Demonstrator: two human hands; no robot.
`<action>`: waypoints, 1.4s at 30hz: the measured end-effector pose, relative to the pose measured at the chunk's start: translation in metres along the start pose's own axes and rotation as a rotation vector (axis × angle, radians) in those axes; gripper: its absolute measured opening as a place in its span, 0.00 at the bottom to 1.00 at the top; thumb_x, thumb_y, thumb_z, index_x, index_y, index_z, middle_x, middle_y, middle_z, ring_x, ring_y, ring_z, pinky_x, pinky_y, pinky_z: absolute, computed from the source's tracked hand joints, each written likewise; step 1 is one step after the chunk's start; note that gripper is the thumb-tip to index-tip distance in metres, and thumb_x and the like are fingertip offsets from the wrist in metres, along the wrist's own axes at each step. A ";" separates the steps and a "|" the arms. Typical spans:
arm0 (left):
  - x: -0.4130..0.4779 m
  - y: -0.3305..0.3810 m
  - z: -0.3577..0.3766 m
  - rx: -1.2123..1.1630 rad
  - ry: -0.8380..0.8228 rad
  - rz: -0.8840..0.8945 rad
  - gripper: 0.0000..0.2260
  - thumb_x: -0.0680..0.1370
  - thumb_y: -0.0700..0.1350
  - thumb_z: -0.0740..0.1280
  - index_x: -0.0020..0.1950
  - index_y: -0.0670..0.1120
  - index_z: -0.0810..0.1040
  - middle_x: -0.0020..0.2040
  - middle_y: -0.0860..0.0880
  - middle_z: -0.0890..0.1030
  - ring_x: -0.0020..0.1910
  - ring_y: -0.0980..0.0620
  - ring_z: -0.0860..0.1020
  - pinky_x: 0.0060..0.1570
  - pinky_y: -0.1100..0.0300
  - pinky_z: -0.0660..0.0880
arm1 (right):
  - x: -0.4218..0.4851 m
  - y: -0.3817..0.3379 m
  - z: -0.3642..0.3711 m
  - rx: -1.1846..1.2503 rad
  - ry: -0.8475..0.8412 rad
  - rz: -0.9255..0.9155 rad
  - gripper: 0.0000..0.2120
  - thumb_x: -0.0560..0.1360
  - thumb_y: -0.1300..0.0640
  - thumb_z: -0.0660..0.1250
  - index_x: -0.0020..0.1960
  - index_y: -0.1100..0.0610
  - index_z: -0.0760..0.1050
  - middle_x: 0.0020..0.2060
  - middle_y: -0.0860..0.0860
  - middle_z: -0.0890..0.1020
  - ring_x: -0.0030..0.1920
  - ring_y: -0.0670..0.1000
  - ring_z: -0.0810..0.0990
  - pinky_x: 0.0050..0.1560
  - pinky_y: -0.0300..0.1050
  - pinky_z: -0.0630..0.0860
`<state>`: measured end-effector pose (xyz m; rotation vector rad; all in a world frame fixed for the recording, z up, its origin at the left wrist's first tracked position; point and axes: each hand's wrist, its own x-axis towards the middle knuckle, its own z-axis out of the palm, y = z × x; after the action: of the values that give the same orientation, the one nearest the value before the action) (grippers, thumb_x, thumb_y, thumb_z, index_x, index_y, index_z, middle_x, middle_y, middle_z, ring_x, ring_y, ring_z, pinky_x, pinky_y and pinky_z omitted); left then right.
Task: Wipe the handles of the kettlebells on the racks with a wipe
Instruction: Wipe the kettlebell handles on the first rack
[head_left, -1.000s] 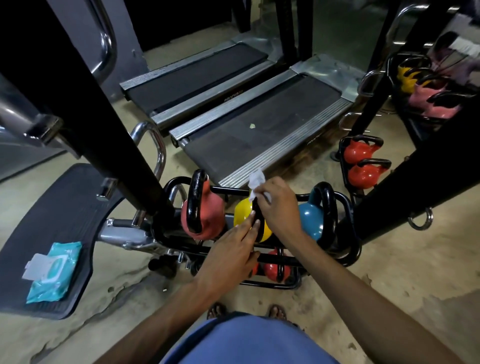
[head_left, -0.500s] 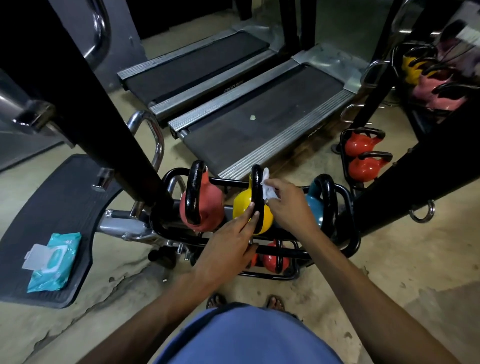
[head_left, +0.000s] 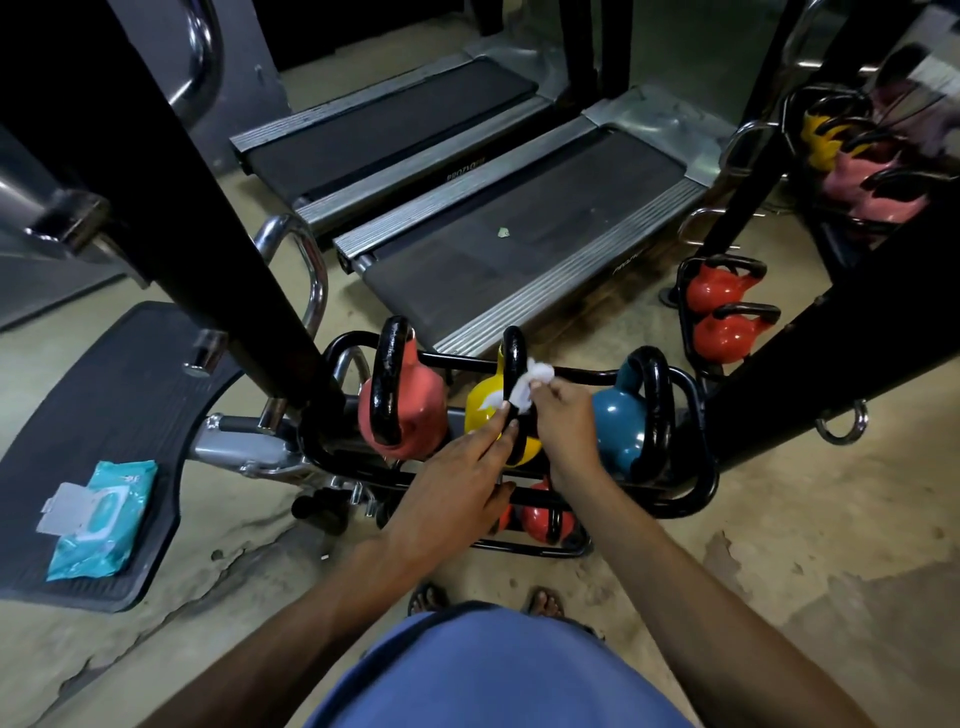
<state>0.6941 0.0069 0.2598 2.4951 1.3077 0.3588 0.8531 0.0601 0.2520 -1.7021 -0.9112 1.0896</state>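
Wipe (head_left: 525, 388) lower down handle (head_left: 513, 347) now

Kettlebell racks showing: three.
- Near rack (head_left: 696, 488) top tier carrying three: coral kettlebell (head_left: 421, 410), yellow kettlebell (head_left: 480, 410), teal kettlebell (head_left: 618, 421).
- Its lower tier showing two lower red kettlebells (head_left: 543, 519), mostly hidden.
- Side rack (head_left: 685, 291) holding two side red kettlebells (head_left: 727, 338).
- Far rack (head_left: 795, 104) holding yellow and pink ones, blurring together, count unclear.

Two treadmills lying side by side: near treadmill (head_left: 519, 249), far treadmill (head_left: 384, 130).

One wipe (head_left: 524, 389), one wipes pack (head_left: 98, 519) and one floor mat (head_left: 104, 395) showing.

Two hands showing: left hand (head_left: 452, 488), right hand (head_left: 566, 421).

Two sandalled feet (head_left: 428, 597) showing.
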 end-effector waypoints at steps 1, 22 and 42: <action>0.000 0.000 0.000 -0.006 0.005 -0.002 0.31 0.78 0.48 0.68 0.80 0.46 0.62 0.81 0.48 0.58 0.69 0.48 0.73 0.66 0.55 0.72 | -0.005 0.006 0.002 0.105 -0.012 0.125 0.12 0.82 0.56 0.61 0.45 0.57 0.81 0.37 0.54 0.83 0.39 0.52 0.81 0.41 0.48 0.76; -0.002 0.006 0.005 0.008 0.034 -0.038 0.27 0.80 0.50 0.67 0.78 0.46 0.66 0.81 0.48 0.59 0.67 0.50 0.74 0.64 0.59 0.72 | 0.065 -0.056 -0.003 -1.296 -0.502 -1.049 0.17 0.76 0.46 0.53 0.42 0.53 0.77 0.42 0.52 0.82 0.49 0.57 0.81 0.58 0.54 0.72; -0.024 -0.003 0.009 -0.128 0.039 0.017 0.22 0.82 0.51 0.61 0.77 0.48 0.69 0.80 0.55 0.60 0.70 0.55 0.72 0.65 0.57 0.75 | 0.016 -0.009 -0.042 -0.933 -0.242 -1.210 0.10 0.81 0.54 0.64 0.56 0.58 0.80 0.54 0.53 0.79 0.54 0.55 0.77 0.46 0.46 0.74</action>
<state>0.6816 -0.0124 0.2479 2.4056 1.2372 0.4818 0.8969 0.0649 0.2648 -1.1846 -2.4021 -0.0243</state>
